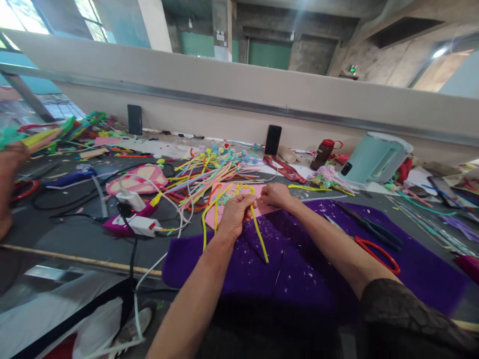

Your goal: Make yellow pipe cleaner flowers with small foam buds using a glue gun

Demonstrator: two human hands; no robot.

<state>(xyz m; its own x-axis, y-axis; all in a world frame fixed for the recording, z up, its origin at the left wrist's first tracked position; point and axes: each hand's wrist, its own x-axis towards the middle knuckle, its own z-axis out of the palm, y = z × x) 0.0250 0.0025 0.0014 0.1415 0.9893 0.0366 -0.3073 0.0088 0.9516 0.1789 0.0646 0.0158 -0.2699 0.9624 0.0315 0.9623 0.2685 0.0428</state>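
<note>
My left hand (pixel 236 213) pinches a yellow pipe cleaner (pixel 259 235), whose loose end hangs down over a purple cloth (pixel 314 249). Close beside it on the right, my right hand (pixel 277 195) is closed with its fingers curled. What those fingers grip, if anything, is hidden. Under and behind both hands lies a pink sheet (pixel 213 215) with small green and yellow pieces on it. More yellow pipe cleaners (pixel 204 229) droop over its left side.
Red-handled scissors (pixel 377 253) and dark pliers (pixel 374 227) lie on the cloth at right. Behind are pipe cleaner bundles (pixel 209 172), a phone (pixel 273 139), a bottle (pixel 322 153) and a kettle (pixel 374 158). Left are a power strip (pixel 130 219) with cables and another person's hand (pixel 11 164).
</note>
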